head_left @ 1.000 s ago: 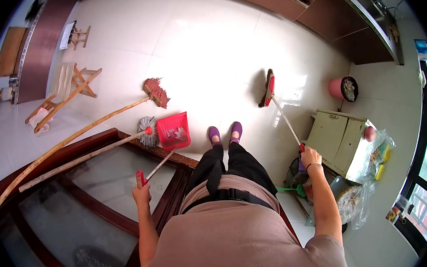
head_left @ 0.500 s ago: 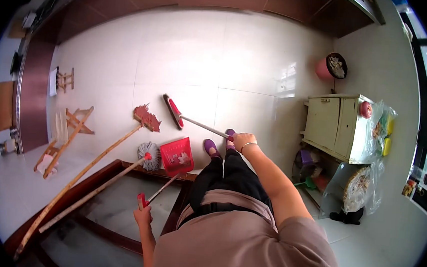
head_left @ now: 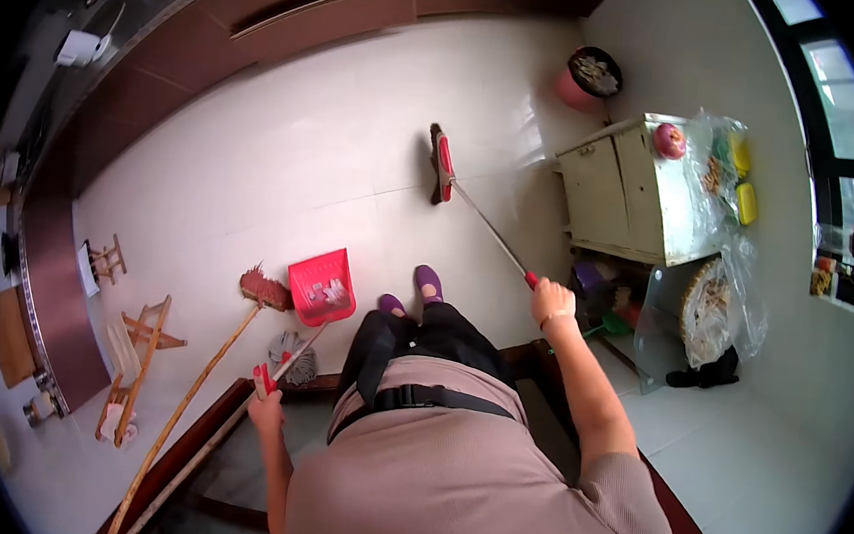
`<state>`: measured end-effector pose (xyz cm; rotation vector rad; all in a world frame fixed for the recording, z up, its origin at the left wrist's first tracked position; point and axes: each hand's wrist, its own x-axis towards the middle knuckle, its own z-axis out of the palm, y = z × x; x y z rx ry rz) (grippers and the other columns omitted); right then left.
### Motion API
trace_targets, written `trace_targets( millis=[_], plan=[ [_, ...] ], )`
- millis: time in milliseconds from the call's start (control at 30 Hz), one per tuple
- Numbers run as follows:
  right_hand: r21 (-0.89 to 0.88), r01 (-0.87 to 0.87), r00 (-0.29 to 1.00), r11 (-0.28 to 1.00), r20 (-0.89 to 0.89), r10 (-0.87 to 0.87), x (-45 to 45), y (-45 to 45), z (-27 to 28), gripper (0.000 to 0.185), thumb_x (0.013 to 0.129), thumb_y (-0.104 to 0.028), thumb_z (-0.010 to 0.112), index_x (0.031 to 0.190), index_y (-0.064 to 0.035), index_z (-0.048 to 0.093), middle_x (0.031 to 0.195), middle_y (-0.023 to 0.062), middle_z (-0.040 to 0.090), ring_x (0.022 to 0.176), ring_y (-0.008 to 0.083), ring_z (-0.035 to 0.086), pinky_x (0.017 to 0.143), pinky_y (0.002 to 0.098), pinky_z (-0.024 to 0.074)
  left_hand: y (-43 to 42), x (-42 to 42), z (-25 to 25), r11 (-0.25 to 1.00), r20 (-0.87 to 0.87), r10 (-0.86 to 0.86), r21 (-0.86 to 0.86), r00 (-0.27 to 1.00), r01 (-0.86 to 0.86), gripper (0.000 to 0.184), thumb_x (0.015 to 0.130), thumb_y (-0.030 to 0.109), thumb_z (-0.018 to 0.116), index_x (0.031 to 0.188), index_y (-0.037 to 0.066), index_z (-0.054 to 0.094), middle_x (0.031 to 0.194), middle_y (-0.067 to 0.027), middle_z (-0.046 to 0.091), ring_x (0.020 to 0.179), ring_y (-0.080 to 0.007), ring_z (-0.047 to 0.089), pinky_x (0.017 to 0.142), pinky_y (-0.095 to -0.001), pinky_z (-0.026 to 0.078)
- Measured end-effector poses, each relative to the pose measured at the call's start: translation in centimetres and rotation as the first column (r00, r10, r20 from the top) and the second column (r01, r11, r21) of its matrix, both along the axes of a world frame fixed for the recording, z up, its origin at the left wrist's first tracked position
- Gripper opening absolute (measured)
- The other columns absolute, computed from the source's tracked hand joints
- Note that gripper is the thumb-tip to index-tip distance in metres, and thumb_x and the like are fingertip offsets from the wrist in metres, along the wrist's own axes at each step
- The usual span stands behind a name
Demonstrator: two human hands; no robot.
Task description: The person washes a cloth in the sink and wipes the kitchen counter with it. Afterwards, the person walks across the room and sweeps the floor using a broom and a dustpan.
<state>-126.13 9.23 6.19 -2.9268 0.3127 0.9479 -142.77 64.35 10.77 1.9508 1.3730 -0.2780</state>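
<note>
My right hand (head_left: 553, 302) is closed around the red grip of a broom (head_left: 444, 168). The grey pole slants away to a red head with dark bristles, which is on the pale floor ahead. My left hand (head_left: 265, 411) grips the red handle of a long-handled dustpan (head_left: 315, 308). Pale scraps lie in the dustpan pan, its open edge facing away from me. Just left of the pan is a wooden-handled broom (head_left: 263, 289) with reddish bristles. A grey string mop (head_left: 292, 359) sits partly behind the dustpan's pole.
Folding wooden stools (head_left: 145, 350) stand on the left. At the right wall are an old cream cabinet (head_left: 608, 191) and a pink bin (head_left: 583, 91) with refuse. Brown lower cabinets (head_left: 325, 28) line the far side. A dark wooden frame (head_left: 237, 393) stands behind my legs.
My right hand and the broom have swung to the right, with its head farther from me. The dustpan has shifted left and forward. My body and the view have turned.
</note>
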Motion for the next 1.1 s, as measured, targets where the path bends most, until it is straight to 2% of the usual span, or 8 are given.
trace_targets(
  millis=[167,267,367,467,600,700,900,1100],
  plan=[
    [0.027,0.530,0.835,0.848,-0.193,-0.516,-12.1,-3.2,2.5,0.031,0.077,-0.026,0.051,0.091,0.0010,0.045,0.088,0.0249,0.060,0.083,0.0409,0.058,0.073,0.0477,0.0464,-2.0,8.4,1.3,0.994,-0.038,-0.049,-0.100,0.998,0.045,0.016,0.071,0.011,0.060,0.084,0.001,0.061,0.049,-0.0015,0.044,0.033,-0.0104,0.040,0.031,-0.0246,0.030],
    [0.080,0.673,0.666,0.735,-0.500,-0.554,-22.9,-4.7,0.8,0.041,0.077,-0.031,0.056,0.104,-0.0024,0.043,0.096,0.0241,0.059,0.092,0.0391,0.057,0.080,0.0465,0.0453,-2.9,13.0,1.0,0.982,0.059,-0.056,-0.175,0.997,0.065,0.014,0.073,0.009,0.057,0.085,0.003,0.060,0.047,-0.0001,0.042,0.032,-0.0107,0.037,0.031,-0.0253,0.027],
    [0.066,0.679,0.693,0.731,-0.385,-0.609,-24.8,-1.2,4.5,0.035,0.077,-0.024,0.057,0.103,-0.0032,0.045,0.087,0.0224,0.061,0.082,0.0363,0.061,0.071,0.0442,0.0486,-2.1,17.3,-0.6,0.969,0.053,-0.166,-0.177,0.985,0.173,0.015,0.073,0.010,0.057,0.086,0.004,0.061,0.047,-0.0001,0.042,0.033,-0.0105,0.038,0.031,-0.0256,0.028],
    [0.021,0.948,0.277,0.316,-0.541,-0.794,-17.5,2.4,9.5,0.026,0.074,-0.012,0.058,0.096,0.0008,0.053,0.076,0.0161,0.062,0.067,0.0251,0.064,0.057,0.0344,0.0497,-2.6,21.6,-1.0,0.958,0.046,-0.182,-0.215,0.982,0.188,0.012,0.072,0.010,0.059,0.083,0.004,0.060,0.047,0.0001,0.042,0.033,-0.0106,0.038,0.031,-0.0258,0.029],
    [-0.020,0.909,0.345,0.417,-0.528,-0.776,-21.3,-1.4,-3.6,0.021,0.073,-0.016,0.063,0.075,0.0050,0.061,0.068,0.0153,0.061,0.060,0.0224,0.063,0.056,0.0338,0.0500,-3.1,26.1,-0.7,0.945,0.053,-0.224,-0.231,0.973,0.230,0.010,0.071,0.011,0.062,0.079,0.005,0.058,0.048,0.0003,0.042,0.034,-0.0104,0.038,0.031,-0.0256,0.029],
    [-0.040,0.739,0.528,0.673,-0.586,-0.614,-8.0,1.8,2.6,0.025,0.073,-0.017,0.064,0.079,0.0068,0.062,0.072,0.0151,0.063,0.065,0.0235,0.064,0.059,0.0348,0.0502,-2.3,28.3,-1.1,0.951,0.022,-0.233,-0.204,0.972,0.232,0.011,0.072,0.011,0.061,0.077,0.005,0.054,0.048,0.0006,0.044,0.031,-0.0087,0.037,0.029,-0.0239,0.025],
    [0.133,0.676,0.702,0.725,-0.418,-0.577,1.0,5.8,-2.6,0.028,0.068,-0.018,0.063,0.082,0.0059,0.060,0.076,0.0192,0.063,0.076,0.0308,0.064,0.065,0.0384,0.0498,-0.8,31.2,-1.4,0.941,0.065,-0.203,-0.264,0.977,0.213,0.013,0.070,0.011,0.062,0.080,0.004,0.058,0.048,0.0000,0.043,0.033,-0.0107,0.038,0.031,-0.0260,0.031],
    [0.332,0.886,0.463,0.323,-0.627,-0.626,12.1,8.2,1.4,0.019,0.077,-0.011,0.055,0.089,0.0038,0.056,0.058,0.0073,0.055,0.046,0.0170,0.056,0.040,0.0297,0.0433,0.2,35.0,-2.6,0.924,0.066,-0.290,-0.241,0.955,0.297,0.011,0.069,0.011,0.059,0.077,0.003,0.059,0.047,0.0000,0.044,0.032,-0.0113,0.040,0.031,-0.0272,0.032]
  ],
)
